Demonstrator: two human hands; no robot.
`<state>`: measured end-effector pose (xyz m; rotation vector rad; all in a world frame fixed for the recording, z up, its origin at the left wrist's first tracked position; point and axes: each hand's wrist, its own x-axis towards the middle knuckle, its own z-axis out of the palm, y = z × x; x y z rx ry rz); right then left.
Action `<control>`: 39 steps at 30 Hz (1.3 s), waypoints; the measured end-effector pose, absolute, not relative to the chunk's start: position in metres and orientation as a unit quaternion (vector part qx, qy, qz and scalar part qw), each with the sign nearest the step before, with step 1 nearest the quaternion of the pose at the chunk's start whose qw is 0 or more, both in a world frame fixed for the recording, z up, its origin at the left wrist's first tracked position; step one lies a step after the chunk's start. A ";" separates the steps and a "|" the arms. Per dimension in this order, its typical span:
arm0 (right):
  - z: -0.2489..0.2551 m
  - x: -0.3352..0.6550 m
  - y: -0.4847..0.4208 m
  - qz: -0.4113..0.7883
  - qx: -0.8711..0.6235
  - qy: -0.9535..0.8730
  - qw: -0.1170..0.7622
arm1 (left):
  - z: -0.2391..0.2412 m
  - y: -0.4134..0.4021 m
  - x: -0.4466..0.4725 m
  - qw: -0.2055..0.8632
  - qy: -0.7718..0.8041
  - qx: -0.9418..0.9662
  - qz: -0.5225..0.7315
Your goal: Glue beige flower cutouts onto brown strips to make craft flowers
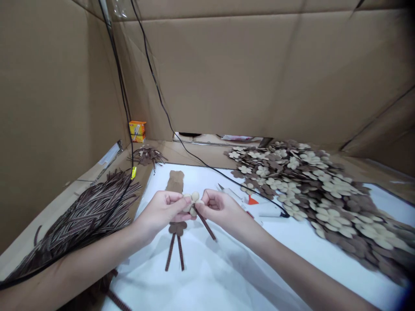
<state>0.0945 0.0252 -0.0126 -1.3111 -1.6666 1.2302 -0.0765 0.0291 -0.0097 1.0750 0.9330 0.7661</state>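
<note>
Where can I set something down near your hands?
Bare white sheet lies right of the two brown strips, below your right hand and the glue gun. Crowded: the flower cutout pile on the right, the dark strip heap on the left.

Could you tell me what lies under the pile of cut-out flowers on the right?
The pile of cut-out flowers sits partly on a white sheet; directly beneath it is covered.

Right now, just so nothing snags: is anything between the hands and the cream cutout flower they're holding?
Nothing visible does. The left hand and right hand both touch the cream cutout flower directly; only a brown strip sits with it, running down and away from the right hand's fingers.
</note>
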 end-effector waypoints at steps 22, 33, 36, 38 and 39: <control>-0.007 0.093 0.014 0.464 -0.471 -0.656 0.365 | 0.003 0.016 -0.073 0.682 0.414 0.491 0.349; 0.000 0.094 0.007 0.415 -0.485 -0.684 0.352 | 0.007 0.014 -0.072 0.667 0.414 0.508 0.355; -0.001 0.093 0.006 0.434 -0.476 -0.676 0.359 | 0.005 0.013 -0.071 0.664 0.421 0.500 0.362; -0.001 0.092 0.006 0.451 -0.467 -0.667 0.365 | 0.005 0.013 -0.071 0.666 0.423 0.491 0.369; -0.002 0.092 0.005 0.458 -0.462 -0.664 0.368 | 0.005 0.013 -0.071 0.668 0.422 0.486 0.373</control>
